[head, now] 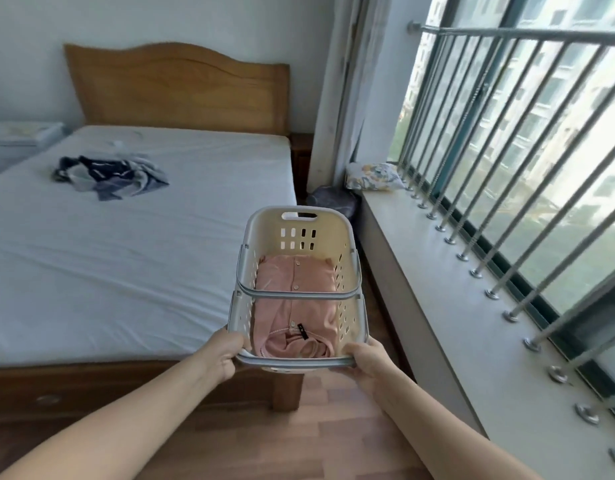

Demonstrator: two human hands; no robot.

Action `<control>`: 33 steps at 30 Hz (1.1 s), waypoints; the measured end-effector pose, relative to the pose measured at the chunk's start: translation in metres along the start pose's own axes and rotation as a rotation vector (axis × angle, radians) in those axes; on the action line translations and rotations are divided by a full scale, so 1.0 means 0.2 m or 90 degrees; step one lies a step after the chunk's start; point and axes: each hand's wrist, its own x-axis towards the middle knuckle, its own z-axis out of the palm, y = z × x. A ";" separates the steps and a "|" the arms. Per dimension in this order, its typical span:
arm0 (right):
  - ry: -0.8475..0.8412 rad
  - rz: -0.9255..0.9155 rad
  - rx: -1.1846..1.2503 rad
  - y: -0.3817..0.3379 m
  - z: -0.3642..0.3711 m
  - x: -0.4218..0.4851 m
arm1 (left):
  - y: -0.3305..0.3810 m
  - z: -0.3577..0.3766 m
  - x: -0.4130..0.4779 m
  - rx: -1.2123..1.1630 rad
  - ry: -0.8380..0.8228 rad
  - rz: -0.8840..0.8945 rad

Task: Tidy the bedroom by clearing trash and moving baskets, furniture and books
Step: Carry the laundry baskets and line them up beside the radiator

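Perforated plastic basket (347,247), apparently rigid, gripped by left hand (224,355) and right hand (368,363).

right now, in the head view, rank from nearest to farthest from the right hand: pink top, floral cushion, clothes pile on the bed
1. Pink top, in the basket just left of the right hand.
2. Floral cushion, ahead on the window ledge.
3. Clothes pile, far left on the bed.

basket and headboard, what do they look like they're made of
Basket: looks like moulded plastic, matt cream walls with punched slots and a grey rim, held by both hands. Headboard: looks like wood, orange-brown, visible grain, slight sheen; solid or veneer cannot be told.
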 end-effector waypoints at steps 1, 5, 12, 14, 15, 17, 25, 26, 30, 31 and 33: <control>-0.011 0.000 -0.007 0.00 0.05 -0.01 | 0.01 -0.05 -0.01 -0.007 0.006 0.001; -0.061 0.000 -0.024 0.00 0.28 -0.08 | 0.07 -0.29 -0.09 -0.051 0.032 0.004; -0.076 0.010 -0.096 0.05 0.79 -0.26 | 0.18 -0.81 -0.25 -0.095 0.090 0.008; -0.100 0.008 -0.103 0.06 0.92 -0.32 | 0.20 -0.95 -0.29 -0.104 0.097 0.010; -0.119 0.007 -0.105 0.08 1.00 -0.36 | 0.20 -1.04 -0.31 -0.107 0.103 0.012; -0.141 0.001 -0.117 0.10 1.12 -0.42 | 0.20 -1.17 -0.34 -0.111 0.114 0.014; -0.200 -0.010 -0.170 0.27 1.62 -0.61 | 0.15 -1.73 -0.45 -0.155 0.160 0.012; -0.210 -0.006 -0.174 0.30 1.69 -0.63 | 0.14 -1.81 -0.47 -0.158 0.167 0.012; -0.246 0.009 -0.200 0.43 1.94 -0.72 | 0.07 -2.11 -0.51 -0.185 0.205 0.015; -0.255 0.011 -0.204 0.46 1.99 -0.74 | 0.05 -2.18 -0.52 -0.191 0.215 0.018; -0.285 0.017 -0.209 0.53 2.10 -0.77 | 0.00 -2.31 -0.54 -0.204 0.243 0.024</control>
